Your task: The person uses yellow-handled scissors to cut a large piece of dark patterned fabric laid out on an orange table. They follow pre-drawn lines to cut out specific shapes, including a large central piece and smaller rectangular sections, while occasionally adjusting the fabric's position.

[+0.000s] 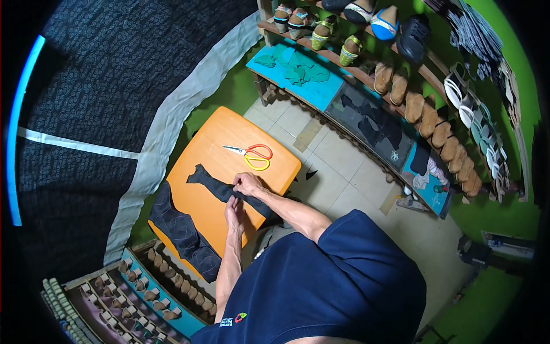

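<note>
Across the desk toward its near edge, a black strip is being pinched by the right hand, apparently touched by the left hand, whose grip cannot be told.

Orange table bears scissors; black cloth strip; dark patterned cloth along one edge.

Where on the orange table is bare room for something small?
Bare: the orange tabletop beyond the red-yellow-handled scissors, and between the long black cloth strip and dark patterned cloth. Crowded: around the left hand and right hand.
</note>
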Tool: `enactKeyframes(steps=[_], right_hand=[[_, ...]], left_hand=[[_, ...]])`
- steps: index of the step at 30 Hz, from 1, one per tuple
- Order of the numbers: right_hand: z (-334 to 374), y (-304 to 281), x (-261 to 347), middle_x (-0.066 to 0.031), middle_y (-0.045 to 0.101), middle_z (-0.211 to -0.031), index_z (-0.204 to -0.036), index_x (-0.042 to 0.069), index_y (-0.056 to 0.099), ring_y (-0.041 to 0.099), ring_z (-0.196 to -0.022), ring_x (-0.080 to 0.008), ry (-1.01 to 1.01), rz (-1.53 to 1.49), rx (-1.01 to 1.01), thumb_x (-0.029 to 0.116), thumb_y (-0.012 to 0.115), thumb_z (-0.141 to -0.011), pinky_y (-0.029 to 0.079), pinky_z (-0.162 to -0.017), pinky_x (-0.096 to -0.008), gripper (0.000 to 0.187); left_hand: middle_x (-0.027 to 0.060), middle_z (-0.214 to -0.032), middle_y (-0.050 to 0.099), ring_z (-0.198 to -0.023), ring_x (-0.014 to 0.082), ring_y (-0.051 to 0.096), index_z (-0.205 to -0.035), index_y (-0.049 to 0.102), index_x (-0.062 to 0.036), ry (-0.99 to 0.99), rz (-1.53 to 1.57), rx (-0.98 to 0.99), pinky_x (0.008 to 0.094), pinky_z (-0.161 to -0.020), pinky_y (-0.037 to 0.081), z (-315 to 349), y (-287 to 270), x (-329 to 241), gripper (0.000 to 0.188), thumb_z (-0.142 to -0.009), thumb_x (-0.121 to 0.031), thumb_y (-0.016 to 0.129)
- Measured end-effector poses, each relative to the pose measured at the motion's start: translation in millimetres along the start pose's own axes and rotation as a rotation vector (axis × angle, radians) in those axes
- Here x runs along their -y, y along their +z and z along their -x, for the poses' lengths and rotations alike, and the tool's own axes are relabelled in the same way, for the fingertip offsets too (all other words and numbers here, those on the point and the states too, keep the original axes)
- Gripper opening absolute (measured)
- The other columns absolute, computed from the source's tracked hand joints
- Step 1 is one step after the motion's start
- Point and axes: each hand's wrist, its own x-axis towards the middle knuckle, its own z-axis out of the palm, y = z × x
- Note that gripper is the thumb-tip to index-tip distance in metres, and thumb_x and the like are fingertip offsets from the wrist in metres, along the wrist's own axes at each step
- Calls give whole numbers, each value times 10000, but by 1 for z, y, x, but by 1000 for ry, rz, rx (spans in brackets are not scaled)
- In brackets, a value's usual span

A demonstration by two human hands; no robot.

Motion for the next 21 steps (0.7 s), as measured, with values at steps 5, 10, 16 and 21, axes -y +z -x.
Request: enactKeyframes(steps=[5,10,16,21], right_hand=[[35,9,-24,-99,739,-922,-1037,36,692,707,-859,-188,-200,-197,67,201,899,-715,563,-780,-342,416],[120,-10,-9,-19,685,-881,-1153,5,680,632,-823,-83,-179,-376,150,197,838,-839,534,-782,-263,400],[182,-22,-23,-17,685,-1125,-1412,-11,555,617,-929,-80,32,-525,123,300,664,-1001,502,-757,-240,527],[219,-59,-3,-31,681,-1137,-1423,77,520,671,-897,-100,-20,-798,53,246,567,-1049,572,-684,-263,413]], left_hand=[[18,-1282,652,-1290,191,529,-1372,583,-175,152,-179,70,480,-1078,306,24,-5,10,526,-927,-431,699],[87,-1289,637,-1159,188,601,-1434,516,-79,65,-8,154,337,-993,454,71,-17,21,599,-928,-301,748],[72,-1314,619,-1209,215,554,-1380,605,-94,76,-108,261,433,-1079,352,132,-9,54,624,-900,-466,748],[54,-1165,697,-1107,149,597,-1286,677,-46,119,-602,342,366,-1024,417,174,14,45,654,-842,-511,798]])
